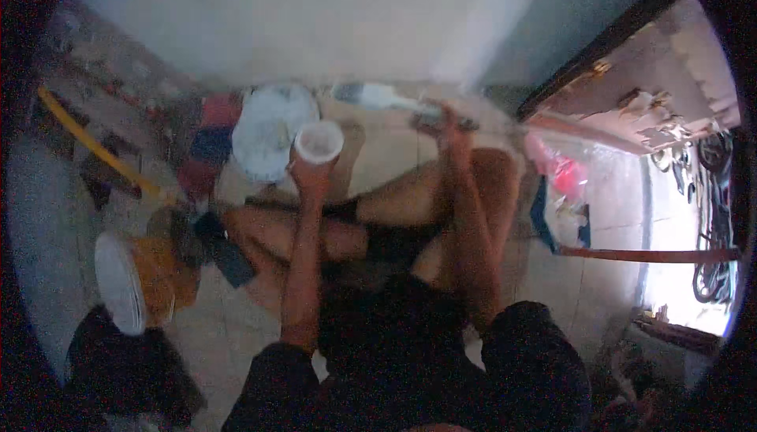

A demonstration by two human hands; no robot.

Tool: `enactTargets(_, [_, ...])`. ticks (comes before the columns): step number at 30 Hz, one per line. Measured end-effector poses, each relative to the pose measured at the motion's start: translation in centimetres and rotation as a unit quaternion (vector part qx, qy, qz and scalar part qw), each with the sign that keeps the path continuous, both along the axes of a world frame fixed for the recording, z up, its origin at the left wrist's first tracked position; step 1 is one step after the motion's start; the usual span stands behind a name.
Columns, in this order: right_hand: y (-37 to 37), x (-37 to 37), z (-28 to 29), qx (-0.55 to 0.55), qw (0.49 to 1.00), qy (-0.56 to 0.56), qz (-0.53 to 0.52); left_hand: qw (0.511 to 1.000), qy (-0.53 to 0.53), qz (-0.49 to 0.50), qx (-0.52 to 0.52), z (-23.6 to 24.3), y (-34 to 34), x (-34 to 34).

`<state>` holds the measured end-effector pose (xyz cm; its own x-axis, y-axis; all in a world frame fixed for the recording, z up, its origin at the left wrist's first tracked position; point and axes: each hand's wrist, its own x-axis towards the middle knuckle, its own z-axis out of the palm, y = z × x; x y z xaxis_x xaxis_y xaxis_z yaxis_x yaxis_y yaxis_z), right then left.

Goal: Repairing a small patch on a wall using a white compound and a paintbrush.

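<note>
My left hand [310,176] is closed round a white cup [318,140], its round mouth turned up toward me. The cup is held over the near right edge of a large round white object [264,144], perhaps a lid or bucket top. My right hand [453,134], blurred, is closed on something dark whose kind I cannot make out. Just left of that hand is a long pale object [378,96] with a grey end and a narrow neck toward my fingers. Whether my right hand grips that neck is unclear. My bare legs [402,195] are crossed beneath both forearms.
A pale wall [307,22] rises ahead. At left are a yellow curved strip [102,148], red and dark cloth [211,144], and a white round lid [118,282] beside a yellow-orange container [169,278]. Right of me are a pink-red plastic bag [564,172] and a doorway with bicycles [710,266].
</note>
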<state>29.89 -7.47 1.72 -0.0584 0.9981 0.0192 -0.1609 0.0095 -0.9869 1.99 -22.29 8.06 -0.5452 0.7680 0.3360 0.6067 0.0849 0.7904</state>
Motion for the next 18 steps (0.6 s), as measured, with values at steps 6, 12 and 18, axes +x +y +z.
enactTargets(6, [-4.0,-1.9,7.3,0.04,0.997,0.003,0.062,0.997,-0.005,-0.037,0.062,-1.4,-0.8,-2.3])
enactTargets(12, [-5.6,-3.1,11.5,-0.054,0.993,0.015,0.105,0.998,0.052,-0.042,0.016,-1.4,-1.5,-1.7])
enactTargets(18, [-7.7,-3.3,13.5,-0.054,0.992,-0.067,0.096,0.967,-0.033,-0.033,-0.249,-0.6,-0.8,-2.4])
